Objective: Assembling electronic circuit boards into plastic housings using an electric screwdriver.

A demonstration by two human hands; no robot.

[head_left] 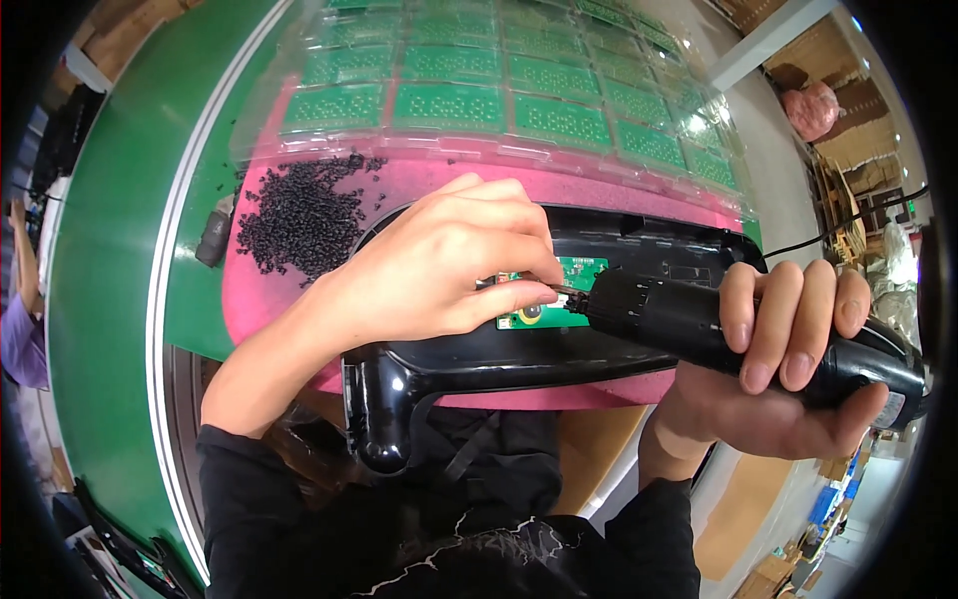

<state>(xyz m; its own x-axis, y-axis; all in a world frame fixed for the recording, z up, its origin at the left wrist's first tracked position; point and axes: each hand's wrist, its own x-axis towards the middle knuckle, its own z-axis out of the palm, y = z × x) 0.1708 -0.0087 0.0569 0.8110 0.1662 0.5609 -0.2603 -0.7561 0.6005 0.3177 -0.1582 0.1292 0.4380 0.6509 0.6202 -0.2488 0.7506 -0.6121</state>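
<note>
Right hand is wrapped snugly round a black power screwdriver, fingers over the top and thumb underneath; the tool slants across a black plastic shell, its tip pointing left over a small green circuit board inside the shell; left hand has thumb and index finger nearly closed right at that tip, though I can't tell if there's anything pinched between them; the shell sits on a pink mat; a heap of tiny black bits lies near the left wrist, and a clear tray of green boards is behind the shell
</note>
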